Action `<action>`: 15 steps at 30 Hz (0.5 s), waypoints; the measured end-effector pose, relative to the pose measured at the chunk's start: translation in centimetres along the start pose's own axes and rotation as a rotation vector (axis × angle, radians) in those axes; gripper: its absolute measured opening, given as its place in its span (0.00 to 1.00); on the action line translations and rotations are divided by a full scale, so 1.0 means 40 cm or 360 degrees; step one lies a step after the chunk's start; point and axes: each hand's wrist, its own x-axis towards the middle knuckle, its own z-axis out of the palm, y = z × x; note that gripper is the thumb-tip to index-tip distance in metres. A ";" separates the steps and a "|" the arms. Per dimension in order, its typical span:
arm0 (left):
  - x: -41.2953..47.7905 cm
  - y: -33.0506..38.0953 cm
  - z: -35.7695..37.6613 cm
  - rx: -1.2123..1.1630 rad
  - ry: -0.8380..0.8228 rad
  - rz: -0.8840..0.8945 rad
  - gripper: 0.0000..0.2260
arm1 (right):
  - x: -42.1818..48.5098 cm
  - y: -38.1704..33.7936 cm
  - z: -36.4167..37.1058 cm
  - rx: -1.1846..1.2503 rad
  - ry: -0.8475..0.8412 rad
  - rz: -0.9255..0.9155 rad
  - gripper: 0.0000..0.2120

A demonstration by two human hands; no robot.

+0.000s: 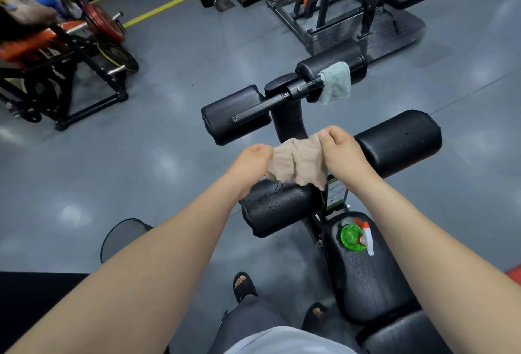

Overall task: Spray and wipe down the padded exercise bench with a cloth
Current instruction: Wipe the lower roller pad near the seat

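Observation:
A beige cloth (pixel 298 163) is stretched between my left hand (pixel 251 162) and my right hand (pixel 342 146), each gripping one end, just above the near black roller pad (pixel 277 207), which shows spray droplets. The black padded bench seat (pixel 366 283) runs toward me at lower right and is also wet. A green spray bottle (pixel 356 236) with a white and orange trigger stands on the seat's far end. More roller pads lie beyond: one at right (pixel 400 142), one at left (pixel 234 114).
A pale green cloth (pixel 337 81) hangs over the farthest roller. A weight machine with red plates (pixel 104 22) and a person stand at the left. A black rack (pixel 352 9) is behind. A dark round bin (pixel 124 238) sits by my left arm. My sandalled feet (pixel 245 286) are below.

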 end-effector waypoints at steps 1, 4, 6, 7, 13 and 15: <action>0.004 0.003 -0.004 -0.0066 0.0007 -0.0037 0.11 | 0.003 0.007 -0.006 0.0058 -0.0022 0.0077 0.15; 0.017 0.009 -0.002 -0.0335 -0.0010 -0.0114 0.22 | 0.001 0.020 -0.018 0.0447 -0.0207 0.0293 0.17; 0.022 0.015 0.008 -0.0360 -0.0035 -0.0075 0.21 | -0.001 0.031 -0.024 0.0651 -0.0307 0.0346 0.09; 0.022 0.022 0.012 -0.0350 -0.0037 -0.0061 0.20 | -0.002 0.037 -0.027 0.0672 -0.0313 0.0347 0.07; 0.046 0.037 0.025 -0.0424 -0.0076 -0.0043 0.18 | -0.003 0.077 -0.049 0.0635 -0.0243 0.0299 0.11; 0.056 0.036 0.034 -0.0329 -0.0116 -0.0011 0.12 | 0.002 0.095 -0.056 0.0581 -0.0173 0.0265 0.11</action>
